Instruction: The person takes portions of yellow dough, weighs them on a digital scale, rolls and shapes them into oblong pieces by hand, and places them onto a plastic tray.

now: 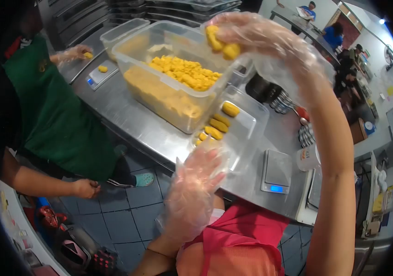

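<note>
My right hand (251, 37), in a clear plastic glove, is raised over the right end of a large plastic bin (164, 99). Its fingers are wrapped round yellow dough pieces (215, 39). Crumbly yellow dough (182, 71) fills part of the bin. My left hand (196, 177), also gloved, has its fingers apart at the near edge of a shallow clear tray (244, 142). In that tray lie several yellow dough rolls (219, 124), just beyond the left fingertips. I see nothing in the left hand.
A digital scale (277, 172) sits right of the tray. Across the bin, a co-worker in a green apron (58, 110) holds a small dough piece near another scale (102, 76). Metal molds (281, 101) and a white tub (307, 157) stand at the right. Other people are in the background.
</note>
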A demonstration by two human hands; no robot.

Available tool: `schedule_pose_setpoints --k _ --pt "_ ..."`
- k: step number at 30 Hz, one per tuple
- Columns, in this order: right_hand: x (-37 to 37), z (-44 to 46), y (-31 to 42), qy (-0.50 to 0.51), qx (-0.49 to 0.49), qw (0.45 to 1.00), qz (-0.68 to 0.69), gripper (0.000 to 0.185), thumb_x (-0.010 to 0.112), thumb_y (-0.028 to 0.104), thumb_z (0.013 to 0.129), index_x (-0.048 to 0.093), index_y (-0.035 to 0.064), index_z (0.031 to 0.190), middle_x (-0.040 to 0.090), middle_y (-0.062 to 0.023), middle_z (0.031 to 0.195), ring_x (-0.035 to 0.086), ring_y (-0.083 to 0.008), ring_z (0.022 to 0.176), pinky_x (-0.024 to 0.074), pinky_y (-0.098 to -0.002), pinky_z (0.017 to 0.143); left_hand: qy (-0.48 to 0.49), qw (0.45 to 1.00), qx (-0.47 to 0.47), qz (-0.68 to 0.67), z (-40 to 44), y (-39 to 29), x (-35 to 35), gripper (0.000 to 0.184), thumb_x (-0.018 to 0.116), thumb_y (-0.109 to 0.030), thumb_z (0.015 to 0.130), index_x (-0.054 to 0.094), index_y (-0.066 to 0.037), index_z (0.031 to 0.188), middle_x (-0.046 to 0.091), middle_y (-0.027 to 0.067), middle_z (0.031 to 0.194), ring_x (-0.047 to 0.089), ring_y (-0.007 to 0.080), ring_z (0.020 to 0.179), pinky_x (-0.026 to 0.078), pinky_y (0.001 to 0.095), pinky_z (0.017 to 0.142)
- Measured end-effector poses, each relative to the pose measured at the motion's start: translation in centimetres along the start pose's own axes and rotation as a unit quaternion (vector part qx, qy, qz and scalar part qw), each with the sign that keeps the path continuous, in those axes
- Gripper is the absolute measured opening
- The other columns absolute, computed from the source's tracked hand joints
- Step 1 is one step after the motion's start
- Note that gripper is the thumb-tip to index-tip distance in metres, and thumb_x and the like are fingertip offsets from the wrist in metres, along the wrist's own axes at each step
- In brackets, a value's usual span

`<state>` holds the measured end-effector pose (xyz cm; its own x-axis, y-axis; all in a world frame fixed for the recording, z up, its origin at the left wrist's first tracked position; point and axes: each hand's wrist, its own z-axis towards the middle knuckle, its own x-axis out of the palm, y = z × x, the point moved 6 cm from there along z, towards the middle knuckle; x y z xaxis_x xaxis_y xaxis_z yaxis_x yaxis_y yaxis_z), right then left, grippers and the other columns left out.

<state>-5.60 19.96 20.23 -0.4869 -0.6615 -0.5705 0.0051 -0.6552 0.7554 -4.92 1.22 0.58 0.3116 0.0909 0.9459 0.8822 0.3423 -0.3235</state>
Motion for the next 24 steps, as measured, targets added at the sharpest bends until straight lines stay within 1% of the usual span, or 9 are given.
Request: schedule_pose_setpoints --k 2,4,7,10,14,17,19,21,24 --pt "-0.6 -2.6 1.0 0.101 -0.01 0.995 0.019 0.042 0.066 0.032 0.078 0.059 0.0081 0.112 0.059 -0.0092 0.107 0.058 -0.0189 0.095 0.0469 -0.028 0.082 -0.018 0.998 -0.056 -0.029 0.6 2.0 2.9 0.056 0.028 -0.047 0.094 0.032 -0.008 0.135 0.036 0.0131 0.136 0.037 0.028 0.125 0.028 0.0436 0.104" --pt "0.7 -5.8 0.0 0.24 0.149 0.957 0.063 0.041 0.066 0.032 0.078 0.059 0.0086 0.111 0.059 -0.0093 0.109 0.058 -0.0195 0.097 0.0461 -0.0277 0.084 0.002 0.996 -0.068 -0.059 1.8 4.1 4.3 0.059 0.025 -0.049 0.094 0.03 -0.008 0.135 0.037 0.014 0.136 0.038 0.0273 0.123 0.026 0.0425 0.106" --pt "2.6 -11.9 -2.6 0.313 0.151 0.936 -0.054 0.044 0.067 0.026 0.078 0.057 0.0055 0.115 0.058 -0.01 0.114 0.057 -0.0196 0.101 0.0447 -0.0284 0.087 0.037 0.986 -0.092 -0.133 2.8 7.6 4.7 0.059 0.027 -0.048 0.094 0.03 -0.005 0.134 0.038 0.0147 0.134 0.039 0.0251 0.122 0.024 0.0431 0.106" --pt "2.1 -16.0 -3.3 0.223 0.254 0.939 -0.058 0.044 0.067 0.018 0.078 0.055 0.0039 0.118 0.058 -0.0096 0.114 0.054 -0.0185 0.105 0.0436 -0.0299 0.089 0.041 0.982 -0.14 -0.117 2.6 10.2 4.1 0.054 0.031 -0.043 0.095 0.032 -0.004 0.132 0.04 0.0144 0.131 0.041 0.0249 0.119 0.026 0.0416 0.105" --pt "0.9 -20.8 -5.0 0.171 0.183 0.963 0.096 0.04 0.065 0.017 0.079 0.056 0.0032 0.116 0.059 -0.0102 0.111 0.057 -0.0194 0.101 0.045 -0.0312 0.087 -0.01 0.972 -0.15 -0.181 1.6 12.1 4.0 0.051 0.034 -0.039 0.096 0.033 -0.003 0.133 0.041 0.0142 0.129 0.042 0.0258 0.117 0.028 0.039 0.104" --pt "0.1 -22.8 -4.5 0.138 0.187 0.971 -0.05 0.034 0.064 0.016 0.08 0.059 0.0008 0.11 0.061 -0.0088 0.107 0.059 -0.0174 0.096 0.0463 -0.0312 0.085 0.021 0.991 -0.109 -0.072 1.8 13.2 4.4 0.049 0.032 -0.039 0.096 0.034 -0.005 0.131 0.042 0.0132 0.128 0.043 0.0239 0.115 0.031 0.0363 0.102" --pt "-1.4 -24.0 -4.8 0.042 0.163 0.986 0.01 0.028 0.065 0.01 0.076 0.063 0.0021 0.102 0.062 -0.0088 0.097 0.06 -0.0179 0.09 0.0477 -0.0312 0.081 -0.004 0.984 -0.134 -0.115 1.7 14.4 5.0 0.045 0.031 -0.038 0.097 0.039 -0.006 0.128 0.045 0.0111 0.126 0.046 0.0196 0.111 0.036 0.0323 0.098" --pt "-3.4 -25.8 -6.9 -0.071 0.16 0.977 0.121 0.029 0.067 0.008 0.071 0.063 0.0036 0.099 0.061 -0.0113 0.09 0.06 -0.021 0.088 0.0475 -0.0318 0.079 -0.06 0.986 -0.109 -0.115 2.0 14.5 4.2 0.043 0.033 -0.037 0.096 0.04 -0.006 0.127 0.047 0.0109 0.123 0.048 0.0205 0.109 0.037 0.0368 0.097" --pt "-4.8 -28.5 -9.4 -0.052 0.146 0.975 -0.159 0.032 0.066 0.001 0.068 0.063 0.0017 0.099 0.062 -0.0139 0.095 0.06 -0.0264 0.088 0.0468 -0.0343 0.08 -0.088 0.989 -0.075 -0.097 2.0 14.1 1.5 0.041 0.036 -0.036 0.096 0.042 -0.006 0.123 0.052 0.0098 0.115 0.051 0.0211 0.105 0.04 0.0406 0.095"
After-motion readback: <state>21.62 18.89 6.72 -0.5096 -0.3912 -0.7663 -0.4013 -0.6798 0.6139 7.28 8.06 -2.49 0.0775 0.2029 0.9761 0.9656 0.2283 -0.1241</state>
